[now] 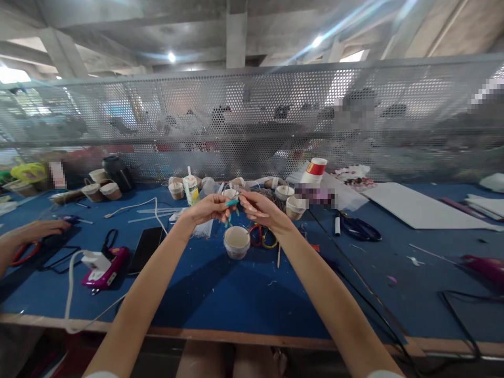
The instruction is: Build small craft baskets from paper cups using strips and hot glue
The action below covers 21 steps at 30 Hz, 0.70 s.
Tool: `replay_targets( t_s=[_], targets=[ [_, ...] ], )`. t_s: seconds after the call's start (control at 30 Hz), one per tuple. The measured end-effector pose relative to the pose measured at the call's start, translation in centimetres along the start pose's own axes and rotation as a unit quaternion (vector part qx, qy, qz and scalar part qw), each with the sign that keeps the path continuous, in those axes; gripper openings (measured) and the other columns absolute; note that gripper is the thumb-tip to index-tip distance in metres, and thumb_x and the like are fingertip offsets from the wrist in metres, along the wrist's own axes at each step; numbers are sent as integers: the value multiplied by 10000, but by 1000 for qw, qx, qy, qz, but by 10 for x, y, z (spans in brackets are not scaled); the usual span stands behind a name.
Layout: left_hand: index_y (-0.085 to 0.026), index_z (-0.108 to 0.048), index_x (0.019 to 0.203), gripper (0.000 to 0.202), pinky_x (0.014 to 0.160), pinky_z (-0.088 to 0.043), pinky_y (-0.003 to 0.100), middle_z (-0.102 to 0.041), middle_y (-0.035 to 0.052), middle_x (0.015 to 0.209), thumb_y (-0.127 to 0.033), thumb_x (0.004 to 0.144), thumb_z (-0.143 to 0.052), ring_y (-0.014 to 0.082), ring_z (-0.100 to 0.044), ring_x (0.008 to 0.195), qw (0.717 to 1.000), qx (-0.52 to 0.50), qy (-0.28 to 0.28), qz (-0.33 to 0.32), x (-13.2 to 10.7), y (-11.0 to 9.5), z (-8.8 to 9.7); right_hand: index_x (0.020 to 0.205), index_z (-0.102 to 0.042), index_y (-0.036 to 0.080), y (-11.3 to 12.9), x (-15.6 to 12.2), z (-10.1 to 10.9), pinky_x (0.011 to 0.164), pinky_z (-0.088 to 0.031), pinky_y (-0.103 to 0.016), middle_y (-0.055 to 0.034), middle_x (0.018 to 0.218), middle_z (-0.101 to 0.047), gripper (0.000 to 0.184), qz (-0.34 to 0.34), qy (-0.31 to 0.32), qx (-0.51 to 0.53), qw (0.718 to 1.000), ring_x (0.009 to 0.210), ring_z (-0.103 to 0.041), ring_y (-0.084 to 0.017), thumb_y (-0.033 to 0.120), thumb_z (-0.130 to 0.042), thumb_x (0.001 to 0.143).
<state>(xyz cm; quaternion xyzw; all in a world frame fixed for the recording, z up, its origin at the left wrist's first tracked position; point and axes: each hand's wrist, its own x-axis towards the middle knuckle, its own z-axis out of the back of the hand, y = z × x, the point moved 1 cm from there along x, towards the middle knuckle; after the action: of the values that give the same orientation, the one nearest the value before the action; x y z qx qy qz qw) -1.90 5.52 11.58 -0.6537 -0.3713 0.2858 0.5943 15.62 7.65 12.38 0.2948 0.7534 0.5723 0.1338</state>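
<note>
Above a pale cup (237, 243), my left hand (209, 208) is closed in a pinch on a small teal piece (232, 202). More teal bits hang below those fingers. My right hand (260, 206) meets it from the other side, thumb and forefinger pinched near the end of the piece and the other fingers loosely bent. What lies between the right fingertips is too small to make out. Scissors with red and yellow handles (263, 236) lie just right of the cup, beside a thin wooden stick (279, 255).
A perforated metal screen (244, 115) closes off the back of the blue table (236, 299). On the left are a phone (146, 251), a purple power strip (106, 269) and another person's hand (47, 228). Several cups and a drink carton (191, 190) stand behind. Cables cross both sides.
</note>
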Motion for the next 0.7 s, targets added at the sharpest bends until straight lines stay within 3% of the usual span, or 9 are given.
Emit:
replay_targets(
  t_s=[0.1, 0.17, 0.27, 0.5, 0.7],
  targets=[
    [-111, -616, 768, 236, 562, -495, 236, -638, 37, 627, -338, 714, -652, 117, -614, 547, 999, 39, -18, 1, 1, 0, -6, 591, -491, 141, -5, 4, 7, 274, -315, -108, 68, 356, -463, 324, -17, -28, -39, 999, 228, -298, -17, 273, -420, 878],
    [-112, -614, 715, 262, 558, -490, 237, -618, 24, 577, -374, 730, -626, 112, -599, 524, 998, 53, -38, -8, 3, 2, -8, 606, -517, 128, -8, 5, 11, 251, -278, -115, 41, 370, -502, 289, -18, -55, -59, 997, 247, -355, -33, 248, -434, 856],
    [-116, -601, 647, 271, 503, -454, 205, -574, -3, 509, -375, 724, -628, 86, -550, 463, 998, 47, -42, -15, 6, 5, -9, 623, -533, 113, -8, 5, 11, 266, -286, -116, 37, 384, -502, 275, -31, -64, -34, 997, 253, -328, -26, 221, -420, 848],
    [-110, -606, 590, 222, 435, -373, 158, -549, -15, 481, -305, 670, -676, 51, -483, 419, 1000, 19, -19, -15, 8, 10, -4, 589, -469, 125, -5, 2, 2, 277, -269, -69, 103, 307, -289, 355, -79, 21, 142, 987, 237, -177, -8, 163, -311, 905],
    [-103, -598, 585, 218, 422, -364, 164, -526, -21, 449, -283, 693, -658, 53, -472, 396, 1000, 6, -10, -6, 8, 8, -7, 638, -488, 118, -8, 1, 4, 286, -292, -56, 98, 337, -319, 404, -64, 47, 164, 983, 255, -188, -5, 225, -246, 944]
  ],
)
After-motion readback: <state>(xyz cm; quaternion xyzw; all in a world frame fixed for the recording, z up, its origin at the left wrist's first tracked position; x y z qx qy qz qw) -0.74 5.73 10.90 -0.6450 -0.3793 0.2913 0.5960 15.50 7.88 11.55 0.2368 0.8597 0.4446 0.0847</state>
